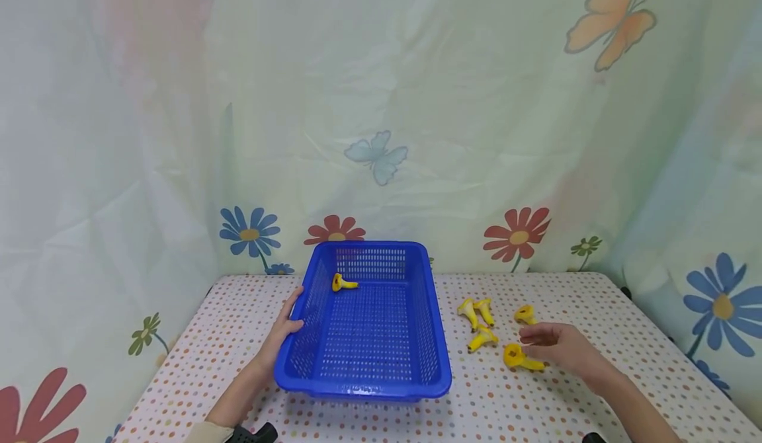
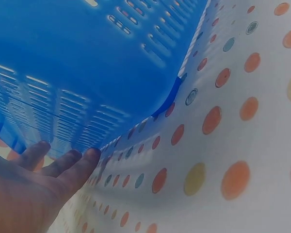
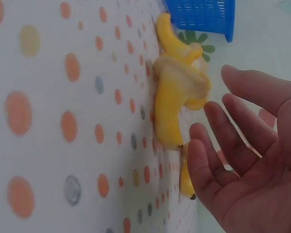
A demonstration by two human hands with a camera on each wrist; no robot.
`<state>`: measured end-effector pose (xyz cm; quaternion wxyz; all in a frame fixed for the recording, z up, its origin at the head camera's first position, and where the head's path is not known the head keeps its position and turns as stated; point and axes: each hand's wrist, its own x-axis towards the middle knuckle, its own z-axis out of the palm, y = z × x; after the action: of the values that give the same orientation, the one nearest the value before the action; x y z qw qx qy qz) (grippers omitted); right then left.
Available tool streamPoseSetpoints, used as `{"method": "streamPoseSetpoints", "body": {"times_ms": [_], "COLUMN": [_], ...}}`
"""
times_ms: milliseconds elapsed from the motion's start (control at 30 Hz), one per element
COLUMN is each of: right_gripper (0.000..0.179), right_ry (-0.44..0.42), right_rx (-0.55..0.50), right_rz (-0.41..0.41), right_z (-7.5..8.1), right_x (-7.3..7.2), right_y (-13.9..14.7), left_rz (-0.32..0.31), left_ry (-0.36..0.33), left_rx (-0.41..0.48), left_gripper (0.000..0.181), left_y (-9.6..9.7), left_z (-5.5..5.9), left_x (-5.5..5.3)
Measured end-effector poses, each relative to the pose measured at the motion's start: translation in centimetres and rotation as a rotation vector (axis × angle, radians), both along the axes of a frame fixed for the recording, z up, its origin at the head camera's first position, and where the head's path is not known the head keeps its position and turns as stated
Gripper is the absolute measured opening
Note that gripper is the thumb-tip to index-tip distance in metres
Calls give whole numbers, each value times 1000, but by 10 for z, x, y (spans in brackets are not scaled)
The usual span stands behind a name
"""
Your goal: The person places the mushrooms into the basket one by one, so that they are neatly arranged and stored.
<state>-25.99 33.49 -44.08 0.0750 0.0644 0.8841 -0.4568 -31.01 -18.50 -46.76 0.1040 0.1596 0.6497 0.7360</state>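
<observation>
The blue basket point(image 1: 364, 389) sits on the tabletop point(image 1: 208, 357), the left hand point(image 1: 278, 336) laid along its left side with fingers extended, apparently to steady it. One yellow mushroom point(image 1: 345, 283) lies inside near the far left corner; five loose mushrooms point(image 1: 483, 339) lie to the basket's right, seemingly for easy reach. The right hand point(image 1: 559, 349) hovers at the rightmost two, fingers loosely spread, slightly bent, pinching nothing.

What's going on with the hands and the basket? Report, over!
Left hand touching side of blue plastic basket. Right hand empty, near yellow chanterelle. One chanterelle in basket, five on dotted tablecloth. Nothing seen in the way.
</observation>
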Motion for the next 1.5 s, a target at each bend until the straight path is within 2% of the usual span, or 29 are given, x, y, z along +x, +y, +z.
{"method": "streamPoseSetpoints", "body": {"times_ms": [133,233,500,733,833,1033,1133,1500], "right_gripper": [50,49,53,55,56,52,49,42], "right_ry": [-21,-26,-21,-23,-12,20,60,193], "right_rx": [18,46,61,65,48,61,51,57], "right_rz": [28,16,25,4,27,42,85,202], "right_z": [-4,-8,-23,-25,-22,-10,0,51], "right_x": [-2,-3,-9,-11,-10,-10,-11,-14], "right_y": [2,3,1,-3,-5,-12,-19,-59], "left_rz": [20,18,40,35,26,23,36,25], "left_ry": [10,17,8,11,6,5,3,27], "left_rx": [-23,-26,-39,-40,-33,-33,-38,-21], "left_gripper": [68,67,65,66,67,67,67,67], "left_y": [1,2,0,1,0,1,0,1], "left_z": [1,2,-3,-4,-4,-2,-2,-2], "left_x": [0,-2,1,2,2,1,1,0]}}
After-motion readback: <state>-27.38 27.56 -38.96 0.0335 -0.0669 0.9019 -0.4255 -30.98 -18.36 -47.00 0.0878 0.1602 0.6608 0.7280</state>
